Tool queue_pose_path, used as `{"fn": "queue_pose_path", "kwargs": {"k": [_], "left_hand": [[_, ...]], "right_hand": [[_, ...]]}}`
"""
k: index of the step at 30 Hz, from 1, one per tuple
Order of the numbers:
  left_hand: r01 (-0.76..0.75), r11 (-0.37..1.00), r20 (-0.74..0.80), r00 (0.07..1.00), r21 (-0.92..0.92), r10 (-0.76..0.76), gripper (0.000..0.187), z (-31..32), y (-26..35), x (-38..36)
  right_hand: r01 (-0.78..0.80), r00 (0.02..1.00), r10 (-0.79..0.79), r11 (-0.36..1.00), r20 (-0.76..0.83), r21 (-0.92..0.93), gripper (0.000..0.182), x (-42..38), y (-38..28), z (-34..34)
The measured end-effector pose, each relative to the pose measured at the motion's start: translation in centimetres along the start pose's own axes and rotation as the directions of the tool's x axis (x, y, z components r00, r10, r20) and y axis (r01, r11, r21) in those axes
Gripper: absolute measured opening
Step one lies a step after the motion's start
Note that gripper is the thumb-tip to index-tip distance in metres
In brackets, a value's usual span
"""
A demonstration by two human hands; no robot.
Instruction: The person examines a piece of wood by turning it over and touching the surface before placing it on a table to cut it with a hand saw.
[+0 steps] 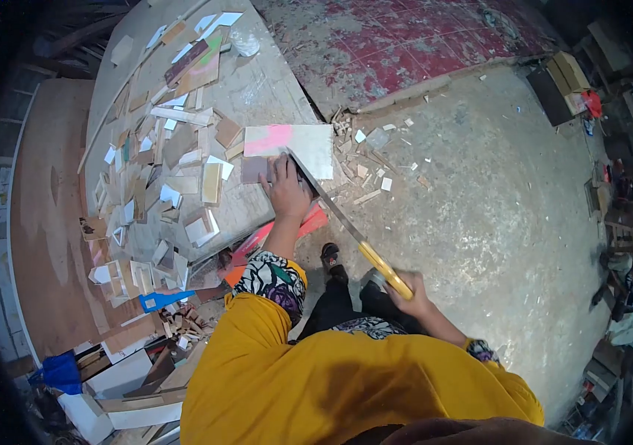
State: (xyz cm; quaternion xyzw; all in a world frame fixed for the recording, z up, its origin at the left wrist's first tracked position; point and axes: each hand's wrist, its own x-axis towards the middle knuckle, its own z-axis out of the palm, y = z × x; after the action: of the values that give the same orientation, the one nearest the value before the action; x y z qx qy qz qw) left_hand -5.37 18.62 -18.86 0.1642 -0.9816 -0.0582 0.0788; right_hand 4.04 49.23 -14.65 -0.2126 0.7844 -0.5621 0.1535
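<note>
My left hand (287, 189) presses flat on a small board (296, 144), white with a pink patch, at the near edge of a grey workbench (264, 89). My right hand (408, 291) grips the yellow handle of a hand saw (335, 213). Its blade runs up and left to the board's edge, right beside my left hand's fingers. The board overhangs the bench edge toward the concrete floor.
Several offcuts of wood and laminate (161, 178) cover the bench's left part. Chips and small scraps (368, 163) lie on the concrete floor beside the bench. A worn red panel (405, 37) lies beyond. Boards and a blue bag (60, 371) sit at lower left, clutter at far right.
</note>
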Motion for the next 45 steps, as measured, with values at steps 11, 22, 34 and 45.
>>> {"fn": "queue_pose_path", "kwargs": {"k": [11,22,34,45], "left_hand": [[-0.002,1.0,-0.045,0.999,0.023,0.003,0.056,0.4,-0.1,0.1],[0.015,0.999,0.001,1.0,0.028,-0.015,0.059,0.2,-0.1,0.0],[0.018,1.0,-0.101,0.995,-0.017,-0.02,0.056,0.6,-0.1,0.5],[0.032,0.999,-0.095,0.995,0.024,-0.03,0.056,0.4,-0.1,1.0]], "right_hand": [[-0.06,0.998,0.062,0.991,-0.016,0.119,0.014,-0.1,0.9,0.5],[-0.022,1.0,0.021,0.995,0.005,0.099,0.014,-0.7,0.2,-0.3],[-0.043,0.998,0.044,0.999,-0.037,0.016,0.017,-0.8,1.1,-1.8],[-0.017,1.0,0.015,0.995,0.018,0.093,0.015,1.5,0.6,-1.5]]}}
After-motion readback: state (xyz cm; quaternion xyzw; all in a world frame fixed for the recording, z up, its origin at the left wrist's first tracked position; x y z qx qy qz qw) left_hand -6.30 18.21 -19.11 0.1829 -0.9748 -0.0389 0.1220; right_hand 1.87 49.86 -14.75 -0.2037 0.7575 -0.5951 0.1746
